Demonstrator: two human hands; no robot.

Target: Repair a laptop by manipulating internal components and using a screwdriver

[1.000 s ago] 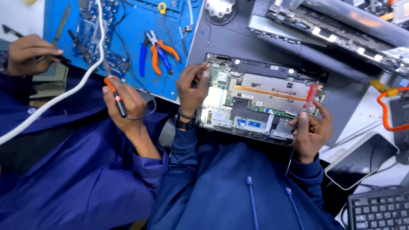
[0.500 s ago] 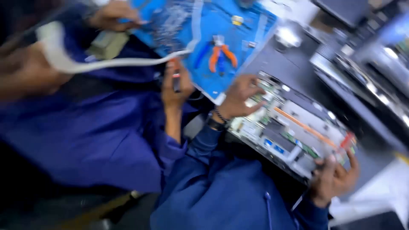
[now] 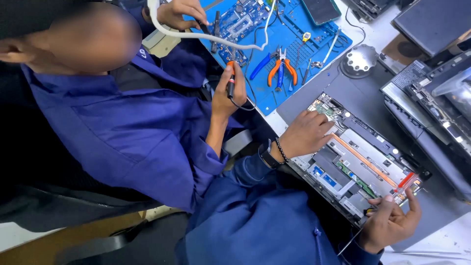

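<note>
Over the last second the view had swung left and tilted, so the opened laptop (image 3: 360, 159) moved from the middle of the frame to the lower right and lay on a diagonal. The left hand (image 3: 306, 135) had stayed flat on the upper-left edge of the laptop, fingers spread and gripping nothing. The right hand (image 3: 390, 223) had stayed at the lower-right corner, closed around a red-handled screwdriver (image 3: 405, 184) whose handle stuck up past the thumb. That suggested the work on the laptop was paused rather than moved on, the base merely steadied.

The laptop showed its insides: a dark battery, a green board with blue labels, an orange ribbon cable running along the diagonal, silver shields.

In the upper middle a co-worker's hand (image 3: 226, 93) held a black and orange probe (image 3: 229, 81) above a blue work mat (image 3: 294, 54), where orange pliers (image 3: 282, 71) and a circuit board (image 3: 240, 24) lay.
</note>
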